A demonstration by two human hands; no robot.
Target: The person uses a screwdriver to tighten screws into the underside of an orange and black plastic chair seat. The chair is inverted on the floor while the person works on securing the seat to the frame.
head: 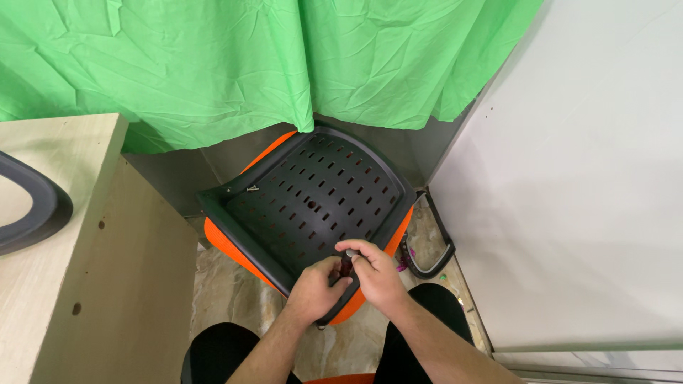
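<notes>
A black perforated plastic chair panel (306, 195) with an orange cushion (228, 245) under it lies tilted on the floor in front of me. My left hand (313, 290) rests on its near edge, fingers curled. My right hand (375, 274) pinches a small dark and silvery part (348, 259) against the same edge, right beside the left fingers. What exactly the part is cannot be made out. A small metal screw (252, 188) lies on the panel's far left rim.
A light wooden cabinet (78, 235) stands at the left with a dark curved chair part (32, 210) on top. Green cloth (270, 57) hangs behind. A white wall panel (569, 185) is at the right. A black curved armrest (434, 245) lies on the marble floor.
</notes>
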